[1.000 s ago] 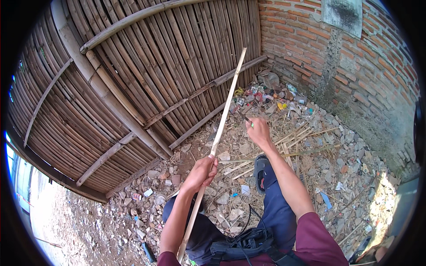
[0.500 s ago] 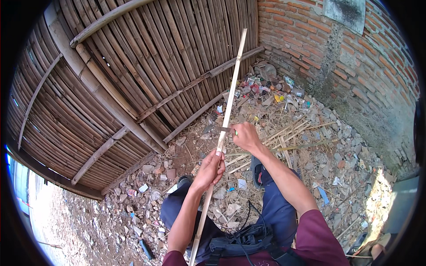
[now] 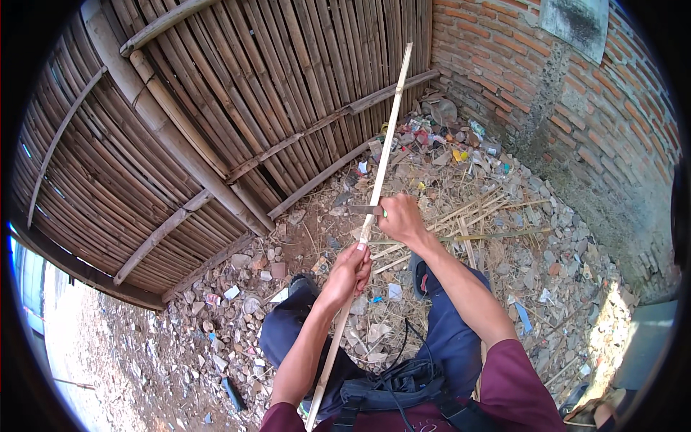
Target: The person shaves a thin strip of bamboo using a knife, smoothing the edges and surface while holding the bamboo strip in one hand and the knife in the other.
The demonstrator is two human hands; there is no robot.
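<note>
A long pale bamboo strip point(image 3: 387, 149) runs from beside my body at the bottom up and away toward the far corner. My left hand point(image 3: 348, 273) is closed around it at about mid-length. Just beyond, my right hand point(image 3: 402, 218) is closed on a knife with a bit of green at its handle. The knife's dark blade point(image 3: 364, 210) lies across the strip, pointing left and touching it. My right fingers hide most of the handle. The strip's near end passes between my legs, next to a black bag point(image 3: 392, 389) at my waist.
A slatted bamboo wall point(image 3: 288, 79) rises at the left and a brick wall point(image 3: 518, 65) at the right. Rubble and stones point(image 3: 230, 317) cover the ground around my feet. Cut bamboo strips point(image 3: 475, 219) lie beyond my right arm, and coloured litter point(image 3: 439, 137) sits in the corner.
My head view has shifted slightly, so the walls and the strip's far end sit a little farther right. Both hands keep their hold, and the blade still crosses the strip.
</note>
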